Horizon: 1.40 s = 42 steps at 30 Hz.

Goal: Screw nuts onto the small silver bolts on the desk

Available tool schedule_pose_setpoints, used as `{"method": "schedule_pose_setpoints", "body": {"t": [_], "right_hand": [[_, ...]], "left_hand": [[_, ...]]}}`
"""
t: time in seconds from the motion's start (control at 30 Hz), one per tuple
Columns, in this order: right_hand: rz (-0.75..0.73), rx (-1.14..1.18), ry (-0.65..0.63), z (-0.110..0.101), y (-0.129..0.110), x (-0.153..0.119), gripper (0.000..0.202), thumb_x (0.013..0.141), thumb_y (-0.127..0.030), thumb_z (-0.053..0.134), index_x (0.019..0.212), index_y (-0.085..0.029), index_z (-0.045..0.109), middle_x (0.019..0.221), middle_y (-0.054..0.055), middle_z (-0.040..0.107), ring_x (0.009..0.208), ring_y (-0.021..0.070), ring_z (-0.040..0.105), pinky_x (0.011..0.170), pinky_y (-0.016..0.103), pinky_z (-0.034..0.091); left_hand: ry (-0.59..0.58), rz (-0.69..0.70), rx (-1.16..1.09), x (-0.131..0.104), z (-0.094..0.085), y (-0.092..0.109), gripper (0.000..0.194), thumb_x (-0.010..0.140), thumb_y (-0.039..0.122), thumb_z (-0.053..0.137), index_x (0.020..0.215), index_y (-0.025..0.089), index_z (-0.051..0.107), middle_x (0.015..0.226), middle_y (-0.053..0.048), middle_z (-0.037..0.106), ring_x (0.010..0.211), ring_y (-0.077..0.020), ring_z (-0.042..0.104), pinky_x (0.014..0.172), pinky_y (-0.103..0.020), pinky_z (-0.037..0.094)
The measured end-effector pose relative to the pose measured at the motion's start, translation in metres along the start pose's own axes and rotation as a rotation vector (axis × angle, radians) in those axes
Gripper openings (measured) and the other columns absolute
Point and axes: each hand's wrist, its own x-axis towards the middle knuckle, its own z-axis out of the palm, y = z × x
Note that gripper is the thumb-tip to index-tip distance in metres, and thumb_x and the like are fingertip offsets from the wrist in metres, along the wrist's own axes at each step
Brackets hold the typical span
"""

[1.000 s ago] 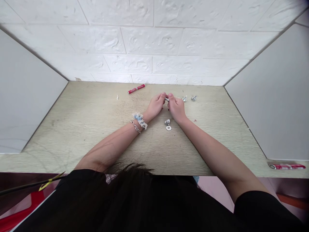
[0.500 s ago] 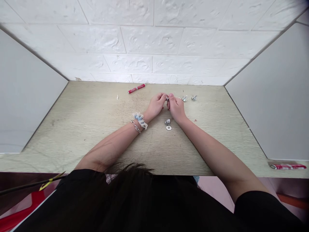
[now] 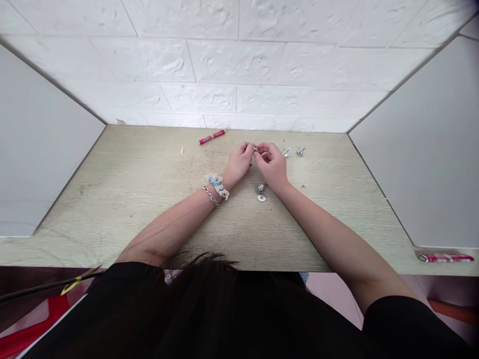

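Bare L hand (image 3: 239,162) & bare R hand (image 3: 273,165) met over the pale wood-grain worktop (image 3: 149,174), both pinching a small silver metal part (image 3: 256,149) btwn thumb & fingertips; its exact shape was mostly hidden by fingers. Nearer the body, btwn the wrists, sat a silver metal bolt assy (image 3: 260,188), w/ a flat round silver washer (image 3: 261,198) just beside it; couldn't tell if they touched. Just R of the R hand was a 2nd silver bolt assy (image 3: 286,152), then a 3rd silver bolt assy (image 3: 301,152) a bit further R. A red cylindrical tube (image 3: 211,137) lay aslant, back L, nr the white brick-pattern wall (image 3: 220,99).
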Motion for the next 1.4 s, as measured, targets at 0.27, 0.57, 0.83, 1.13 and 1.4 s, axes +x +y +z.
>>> {"method": "schedule_pose_setpoints", "body": {"t": [0.27,0.57,0.83,1.13,1.4], "right_hand": [[0.051,0.037,-0.012,-0.001,0.008,0.002,0.028,0.077,-0.035,0.061,0.099,-0.017,0.064,0.091,0.002,0.067,0.068,0.0098,0.056,0.067,0.026,0.048],[0.133,0.005,-0.004,-0.006,-0.002,0.001,0.035,0.082,-0.050,0.059,0.082,-0.016,0.056,0.078,0.000,0.062,0.059,0.0073,0.050,0.060,0.023,0.041],[0.147,0.003,-0.068,-0.006,0.003,0.003,0.056,0.084,-0.072,0.042,0.068,-0.018,0.045,0.058,-0.003,0.049,0.053,0.0088,0.047,0.055,0.023,0.038],[0.190,0.022,-0.153,-0.004,0.004,0.004,0.073,0.079,-0.084,0.030,0.046,-0.018,0.034,0.043,0.000,0.038,0.046,0.0090,0.040,0.051,0.025,0.035],[0.160,0.066,-0.174,-0.002,0.005,0.004,0.072,0.078,-0.084,0.030,0.049,-0.019,0.035,0.046,0.000,0.040,0.048,0.0092,0.040,0.052,0.025,0.036]], "left_hand": [[0.009,-0.081,-0.072,-0.005,-0.001,0.009,0.022,0.091,0.021,0.040,0.089,0.014,0.061,0.071,0.001,0.051,0.058,-0.0063,0.047,0.050,-0.016,0.039],[0.000,-0.105,-0.134,-0.010,-0.002,0.016,0.016,0.088,0.019,0.045,0.077,0.015,0.057,0.060,0.004,0.044,0.050,-0.0052,0.040,0.048,-0.017,0.039],[-0.061,-0.072,-0.170,-0.012,-0.001,0.016,0.015,0.089,0.019,0.047,0.076,0.016,0.052,0.054,0.007,0.041,0.046,-0.0039,0.039,0.049,-0.016,0.039],[-0.077,-0.044,-0.118,-0.012,0.000,0.013,0.019,0.088,0.016,0.045,0.070,0.015,0.049,0.055,0.006,0.041,0.047,-0.0035,0.040,0.050,-0.016,0.040],[0.001,-0.118,-0.126,-0.008,0.001,0.012,0.019,0.094,0.023,0.042,0.076,0.017,0.048,0.061,0.005,0.042,0.053,-0.0044,0.043,0.055,-0.016,0.040]]}}
